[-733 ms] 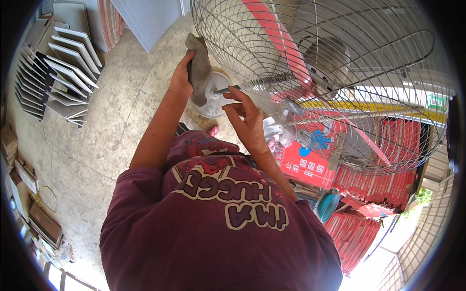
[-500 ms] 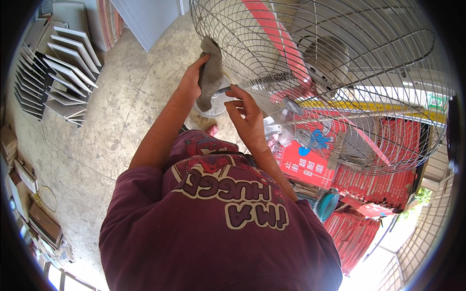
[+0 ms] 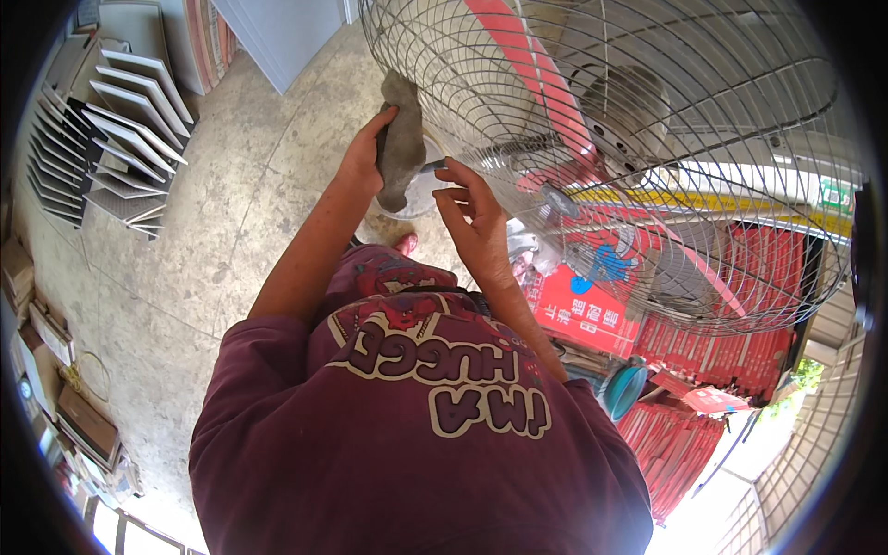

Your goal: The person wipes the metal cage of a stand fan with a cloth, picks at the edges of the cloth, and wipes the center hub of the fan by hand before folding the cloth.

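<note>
My left hand (image 3: pixel 361 153) is closed round the dark edge of a long grey lump of soft, putty-like material (image 3: pixel 401 143), its thumb lying along the side. Whether a board or blade backs the lump is hidden. My right hand (image 3: pixel 474 217) is closed at its fingertips on a thin dark flat tool (image 3: pixel 431 167), whose far end reaches the lump's right side. The tool's exact kind is too small to make out. Below the lump, a round pale container (image 3: pixel 421 199) shows in part.
A large wire-caged fan (image 3: pixel 592 166) with red blades stands close on my right. Red boxes (image 3: pixel 721 342) are stacked behind it, beside a teal round container (image 3: pixel 624 393). Racks of tile samples (image 3: pixel 134 129) stand at far left on the concrete floor (image 3: pixel 222 194).
The grey lump has turned slightly in my left hand, showing a broader face. My right hand has shifted a little, still pinching the thin tool.
</note>
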The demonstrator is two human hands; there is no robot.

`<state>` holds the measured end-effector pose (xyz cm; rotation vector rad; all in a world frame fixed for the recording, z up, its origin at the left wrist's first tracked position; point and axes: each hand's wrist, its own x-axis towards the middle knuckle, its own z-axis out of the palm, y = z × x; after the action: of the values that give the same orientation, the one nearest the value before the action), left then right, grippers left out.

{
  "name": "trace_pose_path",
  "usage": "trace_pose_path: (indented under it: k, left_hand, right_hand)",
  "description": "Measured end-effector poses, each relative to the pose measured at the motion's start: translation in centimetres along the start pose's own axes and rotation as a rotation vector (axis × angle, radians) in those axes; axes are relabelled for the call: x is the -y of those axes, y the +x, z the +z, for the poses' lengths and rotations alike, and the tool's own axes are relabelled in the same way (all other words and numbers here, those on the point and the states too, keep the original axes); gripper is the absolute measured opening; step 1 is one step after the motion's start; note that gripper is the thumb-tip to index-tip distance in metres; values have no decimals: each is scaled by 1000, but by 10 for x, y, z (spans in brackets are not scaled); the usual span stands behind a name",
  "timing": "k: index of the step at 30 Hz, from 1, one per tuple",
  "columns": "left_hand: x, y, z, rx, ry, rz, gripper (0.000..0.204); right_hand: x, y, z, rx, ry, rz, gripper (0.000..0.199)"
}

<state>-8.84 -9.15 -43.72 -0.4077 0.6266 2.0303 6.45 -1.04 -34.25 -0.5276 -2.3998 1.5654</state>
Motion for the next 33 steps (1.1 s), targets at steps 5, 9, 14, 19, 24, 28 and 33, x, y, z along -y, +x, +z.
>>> trace_pose_path:
  k: [5, 9, 14, 19, 24, 28, 33]
  left_hand:
    - [24, 5, 6, 77, 70, -90, 36]
    - [39, -8, 11, 144, 142, -161, 34]
    - [44, -19, 15, 267, 193, -94, 34]
    - [46, -17, 8, 330, 52, 18, 30]
    - [38, -11, 5, 388, 24, 115, 27]
    - [34, -7, 11, 373, 17, 111, 26]
    - [43, -3, 14, 378, 8, 22, 28]
  right_hand:
    - [-4, 7, -4, -59, -132, -52, 43]
    - [-16, 14, -11, -128, -268, -99, 45]
    - [-30, 13, -8, -98, -26, 31, 46]
    - [-22, 22, -4, -82, 16, -30, 45]
    - [-15, 34, 2, -64, -38, -136, 44]
    - [-17, 38, 0, -43, -98, -164, 45]
    - [-21, 36, -3, -73, -160, -111, 44]
